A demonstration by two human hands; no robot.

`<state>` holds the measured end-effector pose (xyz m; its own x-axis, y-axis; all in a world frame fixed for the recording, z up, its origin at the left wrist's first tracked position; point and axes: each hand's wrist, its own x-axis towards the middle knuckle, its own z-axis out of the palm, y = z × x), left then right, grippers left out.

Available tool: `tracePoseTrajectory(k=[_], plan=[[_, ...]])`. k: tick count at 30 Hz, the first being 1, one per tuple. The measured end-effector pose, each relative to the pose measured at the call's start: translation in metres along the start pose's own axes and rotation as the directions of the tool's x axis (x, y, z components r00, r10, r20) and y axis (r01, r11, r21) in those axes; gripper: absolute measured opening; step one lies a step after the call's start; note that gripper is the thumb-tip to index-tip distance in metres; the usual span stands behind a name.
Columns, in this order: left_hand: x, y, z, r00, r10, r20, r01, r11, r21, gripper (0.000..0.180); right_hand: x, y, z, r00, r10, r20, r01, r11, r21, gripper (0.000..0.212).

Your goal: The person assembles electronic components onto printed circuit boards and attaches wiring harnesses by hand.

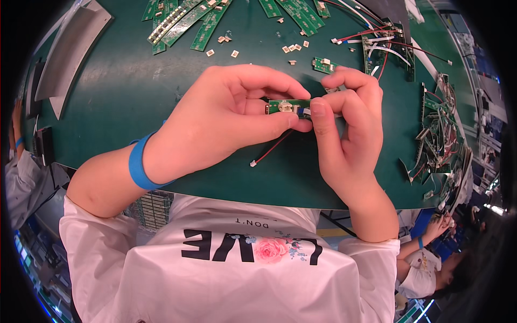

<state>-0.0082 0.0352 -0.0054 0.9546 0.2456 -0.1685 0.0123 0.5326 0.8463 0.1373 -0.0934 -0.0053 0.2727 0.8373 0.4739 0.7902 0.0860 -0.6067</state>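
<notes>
My left hand (221,110) grips a small green circuit board (277,106) between thumb and fingers, above the table's near side. White connectors stand on the board's upward face. At its right end shows a short flat cable (306,112), white with a blue part, mostly covered by fingers. My right hand (350,121) pinches this cable end between thumb and forefinger, close against the board; its other fingers are curled. Below the hands hangs a thin red and black wire (274,149) with a white plug; where it attaches is hidden.
Long green circuit strips (210,27) and loose white connectors (235,54) lie at the far side. A small board (323,65) rests beyond my right hand. Wired boards (436,134) pile up at the right. A grey metal sheet (72,51) stands left. Other people sit at both sides.
</notes>
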Motion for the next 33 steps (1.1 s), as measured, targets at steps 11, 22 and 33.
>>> tracePoseTrajectory(k=[11, 22, 33], plan=[[0.001, 0.006, -0.001, 0.998, -0.062, -0.029, 0.063, 0.996, 0.056, 0.031, 0.002, -0.009, -0.013, 0.993, 0.039, 0.116, -0.031, 0.997, -0.067, 0.014], [-0.004, 0.013, 0.003, 0.989, -0.128, -0.074, 0.138, 0.98, 0.145, 0.031, 0.0, -0.011, -0.008, 0.99, 0.099, 0.1, -0.092, 0.993, -0.074, 0.013], [-0.002, 0.006, 0.0, 0.997, -0.024, -0.075, 0.029, 0.997, 0.067, 0.029, 0.0, -0.005, -0.004, 0.951, 0.307, 0.03, -0.308, 0.938, 0.157, 0.022]])
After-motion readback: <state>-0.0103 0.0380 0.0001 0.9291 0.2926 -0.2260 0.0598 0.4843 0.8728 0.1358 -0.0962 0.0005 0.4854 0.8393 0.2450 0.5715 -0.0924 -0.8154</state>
